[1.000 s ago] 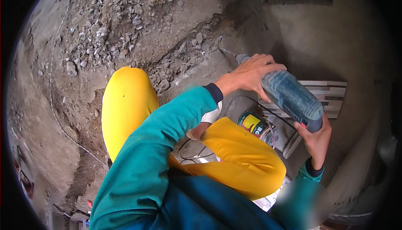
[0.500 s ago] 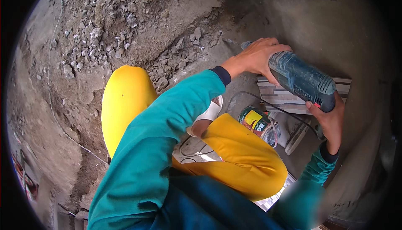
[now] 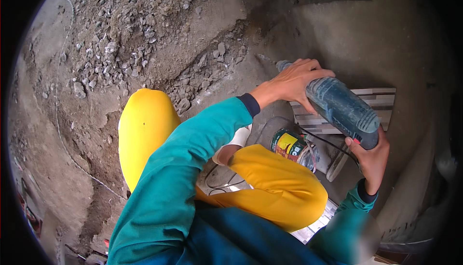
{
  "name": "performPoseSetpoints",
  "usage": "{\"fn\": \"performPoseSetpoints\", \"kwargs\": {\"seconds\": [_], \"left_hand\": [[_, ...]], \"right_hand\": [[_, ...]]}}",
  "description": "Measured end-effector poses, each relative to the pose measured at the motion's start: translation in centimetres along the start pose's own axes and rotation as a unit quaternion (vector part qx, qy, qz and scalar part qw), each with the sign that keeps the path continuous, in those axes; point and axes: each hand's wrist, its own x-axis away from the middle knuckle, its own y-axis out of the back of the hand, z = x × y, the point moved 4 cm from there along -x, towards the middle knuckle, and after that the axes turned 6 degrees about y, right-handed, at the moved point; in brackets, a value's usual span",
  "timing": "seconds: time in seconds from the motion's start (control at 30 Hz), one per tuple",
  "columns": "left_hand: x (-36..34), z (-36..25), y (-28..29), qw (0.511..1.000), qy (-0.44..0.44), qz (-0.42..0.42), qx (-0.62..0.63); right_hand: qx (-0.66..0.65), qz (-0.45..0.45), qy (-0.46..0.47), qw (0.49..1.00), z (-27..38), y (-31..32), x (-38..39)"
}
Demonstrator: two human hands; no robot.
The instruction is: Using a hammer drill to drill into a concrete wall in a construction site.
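Gripping drill, dusty floor — rubble heap

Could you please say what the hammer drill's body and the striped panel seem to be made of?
Hammer drill's body: probably hard plastic, dusty matte blue, with moulded grooves. Striped panel: possibly ceramic tile, smooth-looking, with a flat face and crisp bands; printed board remains possible.

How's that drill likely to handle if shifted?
The drill is probably heavy: it's long and thick, with the left hand and right hand both gripping it. Looking dusty, it may feel slippery. The curved cable likely bends easily.
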Motion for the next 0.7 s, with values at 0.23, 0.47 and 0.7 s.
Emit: {"fn": "performPoseSetpoints", "kwargs": {"seconds": [0.23,0.47,0.7], "left_hand": [[-2.4,1.5,0.6,1.0,-0.014,-0.005,-0.008],[-2.7,3.8,0.7,0.999,0.01,-0.043,0.018],[-4.7,5.3,1.3,0.997,0.055,-0.051,0.013]], "right_hand": [[0.02,-0.016,0.014,1.0,-0.7,-0.1,-3.1],[0.044,0.044,0.018,0.998,-0.1,-0.5,-6.8],[0.033,0.079,0.058,0.995,-1.3,0.0,-11.2]]}}
